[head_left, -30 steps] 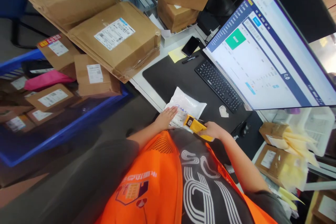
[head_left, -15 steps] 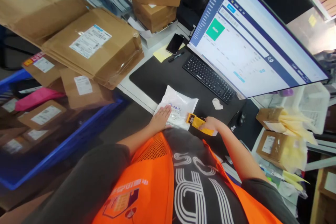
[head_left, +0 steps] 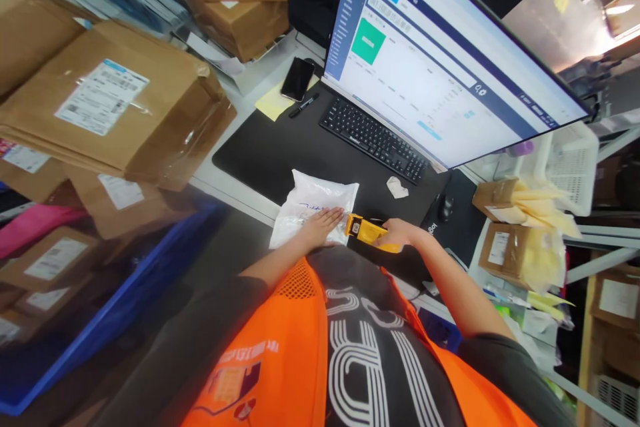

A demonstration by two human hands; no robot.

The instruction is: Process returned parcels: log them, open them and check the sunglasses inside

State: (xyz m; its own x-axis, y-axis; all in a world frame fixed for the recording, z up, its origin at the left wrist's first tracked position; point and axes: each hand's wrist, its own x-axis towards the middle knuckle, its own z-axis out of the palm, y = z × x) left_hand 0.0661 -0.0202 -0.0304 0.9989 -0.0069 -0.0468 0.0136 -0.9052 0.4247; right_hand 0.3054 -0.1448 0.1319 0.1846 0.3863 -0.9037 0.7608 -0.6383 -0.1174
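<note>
A white plastic mailer bag [head_left: 310,203] with blue handwriting lies on the black desk mat [head_left: 280,147] at the desk's near edge. My left hand [head_left: 323,225] lies flat on the bag's near end, fingers stretched out. My right hand [head_left: 400,233] is wrapped round a yellow handheld scanner [head_left: 365,232], whose head points at the bag's right side, close to my left fingertips.
A black keyboard [head_left: 375,140] and a large lit monitor [head_left: 440,60] stand behind the bag. A phone [head_left: 297,78], pen and yellow note lie at the back left. A mouse [head_left: 447,207] sits right. Cardboard parcels [head_left: 115,107] pile over a blue bin [head_left: 100,327] on the left.
The view has swung to the left and up. My left hand has slid slightly right along the bag toward the scanner. My right hand keeps the scanner at the bag.
</note>
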